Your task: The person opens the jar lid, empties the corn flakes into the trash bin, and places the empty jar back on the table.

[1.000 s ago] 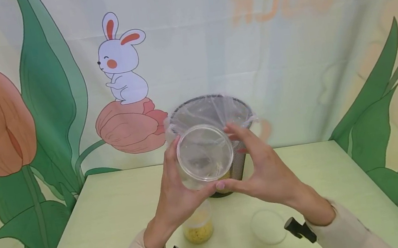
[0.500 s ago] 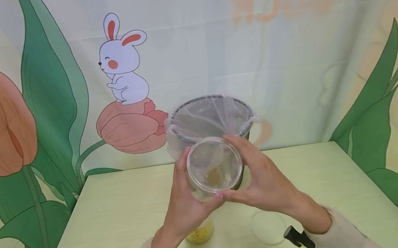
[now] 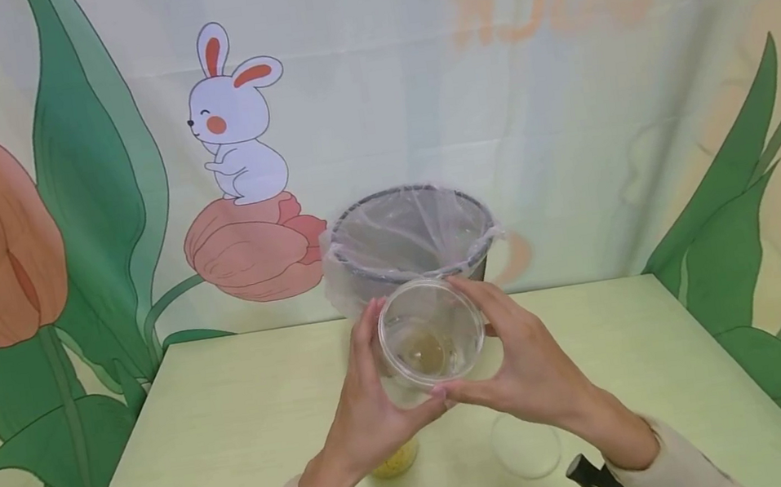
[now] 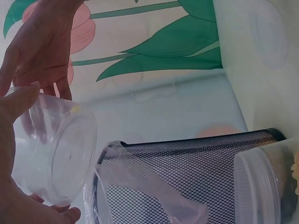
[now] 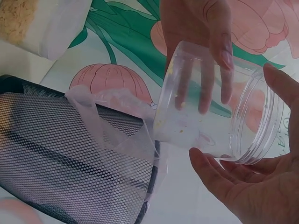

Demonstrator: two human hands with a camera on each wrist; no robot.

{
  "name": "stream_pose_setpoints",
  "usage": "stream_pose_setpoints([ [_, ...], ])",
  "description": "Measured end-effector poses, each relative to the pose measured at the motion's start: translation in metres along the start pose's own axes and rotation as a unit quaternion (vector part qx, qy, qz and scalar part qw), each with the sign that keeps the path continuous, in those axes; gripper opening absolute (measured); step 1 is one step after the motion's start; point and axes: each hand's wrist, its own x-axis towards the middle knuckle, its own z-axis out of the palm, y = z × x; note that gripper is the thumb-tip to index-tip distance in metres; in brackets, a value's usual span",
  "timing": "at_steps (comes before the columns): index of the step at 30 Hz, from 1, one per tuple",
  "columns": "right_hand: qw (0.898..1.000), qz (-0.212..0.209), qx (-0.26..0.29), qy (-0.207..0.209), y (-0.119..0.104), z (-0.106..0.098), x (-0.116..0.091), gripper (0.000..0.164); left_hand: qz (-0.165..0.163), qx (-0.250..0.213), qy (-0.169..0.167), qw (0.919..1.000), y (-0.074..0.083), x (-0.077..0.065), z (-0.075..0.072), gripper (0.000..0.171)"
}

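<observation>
Both hands hold a clear plastic jar (image 3: 432, 333) between them, its round mouth facing the head camera. The left hand (image 3: 365, 419) curls round its left side and the right hand (image 3: 535, 360) round its right, with the thumbs meeting below the rim. In the right wrist view, the jar's wall (image 5: 201, 102) is see-through, its screw-threaded rim lies at the right, and small yellow crumbs cling near its base. Just beyond the jar stands a black mesh bin (image 4: 182, 172), lined with a thin translucent plastic bag (image 3: 396, 230) folded over the rim.
A second jar (image 3: 398, 460) of yellow flakes stands on the table, partly hidden behind the left hand. Right of it, a clear round lid (image 3: 527, 445) lies flat on the pale green table (image 3: 222, 430). A printed curtain (image 3: 568, 129) hangs behind the table.
Both hands have drawn the jar down and slightly right, away from the bin's opening, and its mouth stays towards the head camera. The flake jar is now more covered by the left hand.
</observation>
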Motion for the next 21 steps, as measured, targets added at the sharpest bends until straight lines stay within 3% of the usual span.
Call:
stream_pose_setpoints([
  [14,0.998,0.059,-0.031,0.002,0.021,-0.008,-0.022,0.102,-0.038,0.046,-0.016,0.9981,-0.007,-0.015,-0.015,0.119],
  [21,0.995,0.089,-0.050,-0.013,0.037,-0.005,-0.033,0.101,-0.046,0.088,-0.017,0.9949,-0.021,-0.027,-0.023,0.115],
])
